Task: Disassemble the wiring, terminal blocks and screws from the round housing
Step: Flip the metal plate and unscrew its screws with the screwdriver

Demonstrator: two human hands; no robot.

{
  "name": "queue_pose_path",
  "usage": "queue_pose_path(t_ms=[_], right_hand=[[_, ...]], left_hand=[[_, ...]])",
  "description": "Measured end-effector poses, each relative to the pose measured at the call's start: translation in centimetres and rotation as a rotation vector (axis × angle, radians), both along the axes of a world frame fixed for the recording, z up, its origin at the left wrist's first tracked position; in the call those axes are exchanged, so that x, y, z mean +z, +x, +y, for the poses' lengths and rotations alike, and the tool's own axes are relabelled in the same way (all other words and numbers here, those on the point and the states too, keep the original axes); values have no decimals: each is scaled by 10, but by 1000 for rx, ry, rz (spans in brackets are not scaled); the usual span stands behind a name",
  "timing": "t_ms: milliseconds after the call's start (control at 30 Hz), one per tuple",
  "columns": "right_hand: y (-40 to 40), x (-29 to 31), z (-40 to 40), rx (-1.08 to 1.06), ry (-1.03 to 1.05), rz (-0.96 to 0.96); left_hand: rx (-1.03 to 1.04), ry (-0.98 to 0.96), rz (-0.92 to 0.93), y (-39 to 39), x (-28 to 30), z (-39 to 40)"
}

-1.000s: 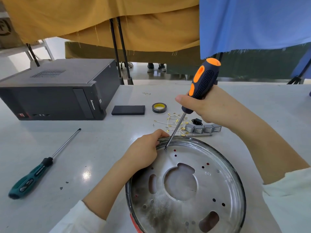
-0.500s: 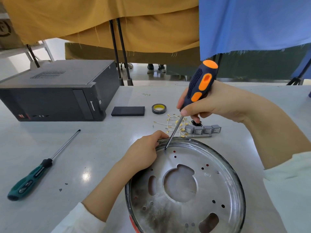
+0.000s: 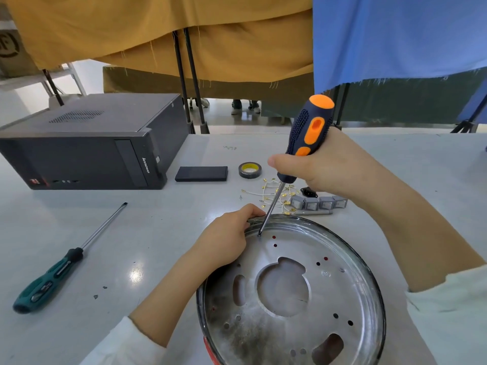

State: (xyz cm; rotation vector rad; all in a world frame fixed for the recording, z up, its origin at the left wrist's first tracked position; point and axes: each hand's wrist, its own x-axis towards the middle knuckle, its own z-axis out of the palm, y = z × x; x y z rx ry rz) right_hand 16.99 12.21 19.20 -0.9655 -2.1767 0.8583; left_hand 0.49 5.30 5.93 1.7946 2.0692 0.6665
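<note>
Green screwdriver lies loose at 9 o'clock on the table, well apart from the work. Computer case sits at 10 o'clock, with a black slab and tape roll at 11–12 — none block access.

Left hand curls over the rim of the round housing at its 11 o'clock edge, fingers hooked on the lip. Housing sits at 5 o'clock on the table; looks like thin stiff sheet metal, light, likely to spin or skate — rim is the sensible hold.

Right hand is wrapped tight round the orange screwdriver, tip seated near the rim at 11 o'clock, probably on a screw.

Freed wires and grey blocks lie just beyond the housing at 12 o'clock, under the right wrist — snag risk.
</note>
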Motion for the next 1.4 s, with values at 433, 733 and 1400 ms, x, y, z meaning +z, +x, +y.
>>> queue_pose_path(t_ms=[433, 733, 1400], right_hand=[[8, 12, -3, 226, -181, -67], [-1, 4, -6, 71, 6, -72], [0, 3, -10, 94, 26, -12]], left_hand=[[-7, 5, -3, 0, -1, 0], [-7, 6, -5, 0, 0, 0], [6, -3, -8, -1, -2, 1]])
